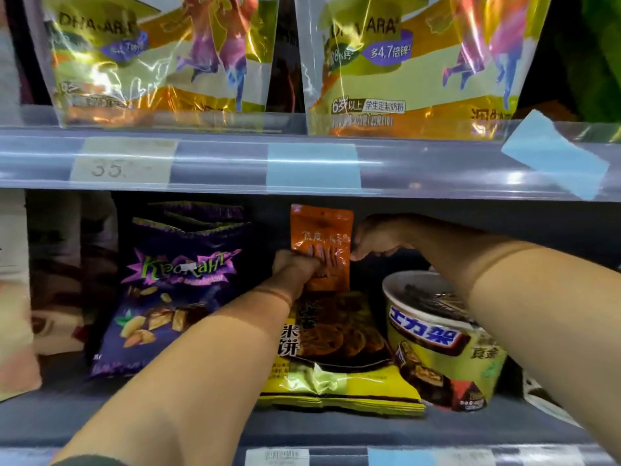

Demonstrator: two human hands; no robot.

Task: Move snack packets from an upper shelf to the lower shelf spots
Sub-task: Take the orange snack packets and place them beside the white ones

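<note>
We count two large shiny pouches (158, 55) (413, 62) standing side by side on the upper shelf (218, 163). Its rail carries one white price label (122, 163) and two blue labels (314, 166) (554, 154).

On the lower shelf (201, 415) we count one orange packet (321, 230), one round tub (437, 334) and one purple bag (178, 290) in front. More purple tops show behind it, and we cannot tell how many. Yellow-and-black cracker packets (339, 364) lie flat in a stack.

Both forearms reach forward under the upper shelf. The left rises from the lower left. The right comes in from the right, passing over the tub, with its wrist bent down.

The left hand (295, 270) is clenched round the orange packet's lower left corner, fingers across its front. The right hand (376, 240) has thumb and curled fingers closed on the packet's right edge.

The orange packet stands upright at the back of the lower shelf, above the cracker packets, between the purple bag and the tub.
</note>
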